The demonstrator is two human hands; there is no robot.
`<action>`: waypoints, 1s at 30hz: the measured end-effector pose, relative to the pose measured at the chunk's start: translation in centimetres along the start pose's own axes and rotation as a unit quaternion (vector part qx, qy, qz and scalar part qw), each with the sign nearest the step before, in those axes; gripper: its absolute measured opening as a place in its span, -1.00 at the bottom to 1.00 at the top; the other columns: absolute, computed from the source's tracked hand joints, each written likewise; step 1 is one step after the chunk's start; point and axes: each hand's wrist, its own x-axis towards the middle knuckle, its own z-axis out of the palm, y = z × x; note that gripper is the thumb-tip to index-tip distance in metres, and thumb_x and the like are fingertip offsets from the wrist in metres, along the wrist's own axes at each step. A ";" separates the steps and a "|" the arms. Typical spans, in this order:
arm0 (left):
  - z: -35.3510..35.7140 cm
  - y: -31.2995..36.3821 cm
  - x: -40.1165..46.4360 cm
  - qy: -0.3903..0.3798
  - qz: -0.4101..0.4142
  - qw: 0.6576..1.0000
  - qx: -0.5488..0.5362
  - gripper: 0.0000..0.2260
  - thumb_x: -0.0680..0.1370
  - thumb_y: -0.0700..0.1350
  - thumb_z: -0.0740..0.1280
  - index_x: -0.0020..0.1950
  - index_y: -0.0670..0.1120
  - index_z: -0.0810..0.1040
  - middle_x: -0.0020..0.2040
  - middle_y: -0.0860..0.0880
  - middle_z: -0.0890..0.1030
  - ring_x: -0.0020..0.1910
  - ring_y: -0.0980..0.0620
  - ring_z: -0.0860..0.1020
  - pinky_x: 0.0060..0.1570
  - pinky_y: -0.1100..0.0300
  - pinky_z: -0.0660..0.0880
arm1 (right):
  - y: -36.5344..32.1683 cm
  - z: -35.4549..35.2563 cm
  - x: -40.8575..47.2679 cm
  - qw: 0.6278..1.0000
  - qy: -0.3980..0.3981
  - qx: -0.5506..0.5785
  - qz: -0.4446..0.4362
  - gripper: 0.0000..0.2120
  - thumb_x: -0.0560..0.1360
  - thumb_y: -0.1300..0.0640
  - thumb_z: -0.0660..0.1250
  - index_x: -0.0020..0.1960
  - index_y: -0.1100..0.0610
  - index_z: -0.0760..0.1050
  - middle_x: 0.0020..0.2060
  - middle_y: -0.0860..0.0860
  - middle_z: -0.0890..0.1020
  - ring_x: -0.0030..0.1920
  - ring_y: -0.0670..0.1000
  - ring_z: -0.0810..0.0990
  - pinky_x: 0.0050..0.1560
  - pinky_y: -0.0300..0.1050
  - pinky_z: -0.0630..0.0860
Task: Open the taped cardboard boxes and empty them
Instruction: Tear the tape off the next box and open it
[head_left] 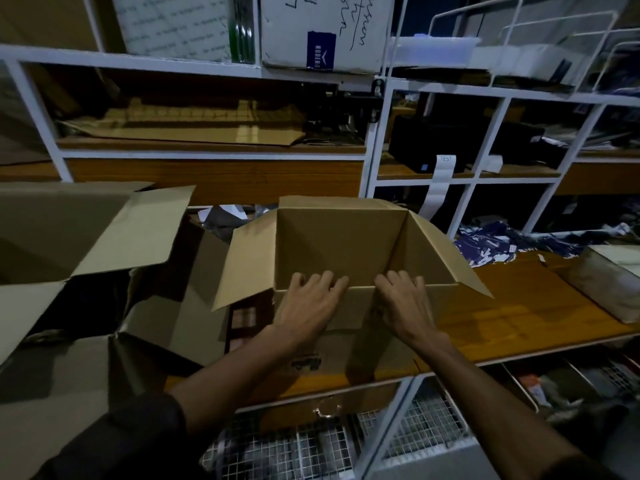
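Note:
An open brown cardboard box (346,244) stands on the wooden table (519,317) in front of me, its flaps spread outward and its inside looking bare. My left hand (308,306) grips the box's near rim, fingers curled over the edge into the box. My right hand (405,303) grips the same rim just to the right, fingers over the edge too. The near flap hangs down below my hands.
A larger open cardboard box (69,237) with wide flaps sits at the left. White metal shelving (374,150) rises behind the table, holding flat cardboard and dark devices. Blue-and-white packets (491,247) lie at the right; wire baskets (415,431) sit under the table.

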 end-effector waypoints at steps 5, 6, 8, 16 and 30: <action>-0.5 -0.8 -2.0 -0.010 0.014 0.999 0.041 -0.08 0.52 0.29 0.32 0.60 0.09 -0.26 0.52 -0.22 0.14 0.45 -0.25 0.22 0.43 -0.30 0.09 | -0.2 -1.3 -0.5 0.999 0.027 0.039 -0.002 -0.55 0.21 0.14 0.60 -0.02 0.04 0.43 -0.12 0.02 0.54 -0.12 0.08 0.47 -0.14 0.00 0.34; -0.5 -1.0 -2.1 -0.010 0.011 0.999 0.049 -0.04 0.50 0.32 0.32 0.59 0.10 -0.32 0.55 -0.23 0.07 0.50 -0.28 0.14 0.45 -0.32 -0.01 | -0.2 -1.8 -0.5 0.998 0.033 0.046 -0.002 -0.54 0.21 0.15 0.60 -0.01 0.04 0.44 -0.11 0.02 0.54 -0.11 0.08 0.47 -0.13 0.01 0.35; -0.8 -1.3 -1.9 0.018 0.008 0.997 0.070 0.03 0.47 0.31 0.37 0.58 0.11 -0.37 0.56 -0.23 -0.02 0.53 -0.30 0.02 0.45 -0.34 -0.17 | 0.1 -3.2 -0.4 0.997 0.052 0.050 -0.006 -0.53 0.21 0.16 0.60 0.01 0.04 0.44 -0.11 0.02 0.54 -0.10 0.09 0.47 -0.14 0.01 0.33; -8.4 -2.2 2.4 0.197 0.007 0.968 0.154 0.14 0.34 0.34 0.47 0.62 0.10 -0.26 0.53 -0.23 0.01 0.53 -0.33 0.00 0.44 -0.44 -0.15 | 1.2 -13.1 2.8 0.988 0.151 0.044 0.006 -0.52 0.20 0.14 0.62 0.02 0.09 0.48 -0.12 0.07 0.55 -0.09 0.07 0.44 -0.14 -0.05 0.08; -24.6 -10.4 1.1 0.307 -0.067 0.920 0.235 0.26 0.24 0.25 0.59 0.63 0.10 -0.25 0.57 -0.18 -0.10 0.57 -0.31 -0.11 0.41 -0.42 -0.29 | -5.0 -28.2 12.6 0.951 0.284 0.051 -0.111 -0.63 0.38 0.18 0.48 0.14 0.18 0.49 0.00 0.18 0.58 0.01 0.17 0.51 0.00 0.00 0.22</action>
